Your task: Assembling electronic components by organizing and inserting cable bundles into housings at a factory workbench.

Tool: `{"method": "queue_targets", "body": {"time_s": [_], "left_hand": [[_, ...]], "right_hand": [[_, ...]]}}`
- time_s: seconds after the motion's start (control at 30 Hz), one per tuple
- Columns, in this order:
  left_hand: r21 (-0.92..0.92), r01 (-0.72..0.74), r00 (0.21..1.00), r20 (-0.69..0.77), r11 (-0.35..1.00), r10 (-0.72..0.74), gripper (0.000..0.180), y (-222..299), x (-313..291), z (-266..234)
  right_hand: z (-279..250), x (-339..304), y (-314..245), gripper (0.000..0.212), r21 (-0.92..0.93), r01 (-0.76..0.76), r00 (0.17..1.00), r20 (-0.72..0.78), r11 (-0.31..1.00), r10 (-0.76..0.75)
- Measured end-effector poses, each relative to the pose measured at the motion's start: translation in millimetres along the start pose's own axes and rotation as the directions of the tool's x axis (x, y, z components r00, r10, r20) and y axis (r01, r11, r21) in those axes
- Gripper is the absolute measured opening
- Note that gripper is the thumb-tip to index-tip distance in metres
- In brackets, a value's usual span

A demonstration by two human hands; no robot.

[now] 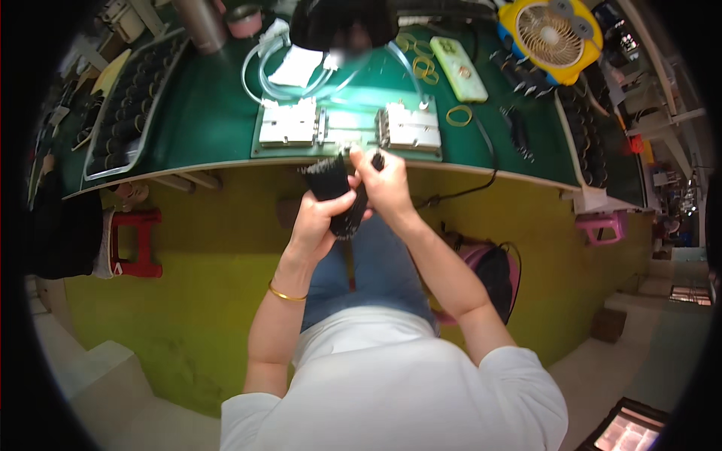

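Observation:
My left hand point(320, 214) is closed round a thick bundle of short black wires point(329, 180), held over my lap just in front of the table edge. Small pale tips show at the bundle's ends. My right hand point(385, 180) touches the bundle's right side, its fingers bent and closed. A black end point(378, 161) pokes out between those fingers; what the thumb and forefinger pinch is too small to make out. Just beyond both hands lies a flat fixture plate point(350, 98) carrying a left metal block point(288, 124) and a right metal block point(412, 126).
Clear tubes point(259, 75) loop behind the fixture under a dark lamp point(344, 26). Rubber bands point(459, 115), a pale green phone case point(459, 69) and a yellow fan point(551, 37) lie to the right. A tray point(135, 113) of black coils stands left, beside a seated person point(64, 218).

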State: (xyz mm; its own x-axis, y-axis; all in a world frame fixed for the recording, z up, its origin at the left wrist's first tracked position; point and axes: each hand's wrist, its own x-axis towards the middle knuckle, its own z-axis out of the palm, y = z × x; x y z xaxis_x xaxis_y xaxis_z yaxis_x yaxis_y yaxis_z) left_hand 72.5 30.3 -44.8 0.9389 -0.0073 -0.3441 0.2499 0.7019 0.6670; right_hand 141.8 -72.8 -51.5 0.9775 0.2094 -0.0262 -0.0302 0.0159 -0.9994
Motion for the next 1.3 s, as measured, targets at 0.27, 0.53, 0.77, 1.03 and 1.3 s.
{"method": "queue_targets", "body": {"time_s": [0.27,0.53,0.77,1.03,1.3], "left_hand": [[0.125,-0.075,0.995,0.068,0.989,0.067,0.012,-50.5,-26.9,-1.6],[0.067,0.041,0.993,0.109,0.997,-0.048,0.017,-60.5,-50.8,3.0],[0.033,-0.011,1.000,0.019,0.999,0.011,0.016,-59.9,-44.3,-10.0],[-0.080,-0.039,0.999,0.024,0.996,0.041,0.012,-56.0,-5.9,-20.1],[-0.140,-0.118,0.993,-0.017,0.983,0.117,0.010,-52.1,9.4,-20.2]], "right_hand": [[-28.6,-56.4,15.2,0.019,0.018,0.122,0.992,0.005,0.992,-0.122],[-38.2,-83.0,13.3,0.015,0.100,0.073,0.997,-0.020,0.992,-0.072],[-21.7,-71.3,12.7,0.014,0.005,0.064,0.997,0.039,0.998,-0.064],[-10.3,-34.7,7.9,0.015,-0.024,0.051,0.998,0.027,0.998,-0.050],[-3.4,-14.8,5.9,0.016,-0.036,-0.039,0.998,0.042,0.999,0.040]]}}
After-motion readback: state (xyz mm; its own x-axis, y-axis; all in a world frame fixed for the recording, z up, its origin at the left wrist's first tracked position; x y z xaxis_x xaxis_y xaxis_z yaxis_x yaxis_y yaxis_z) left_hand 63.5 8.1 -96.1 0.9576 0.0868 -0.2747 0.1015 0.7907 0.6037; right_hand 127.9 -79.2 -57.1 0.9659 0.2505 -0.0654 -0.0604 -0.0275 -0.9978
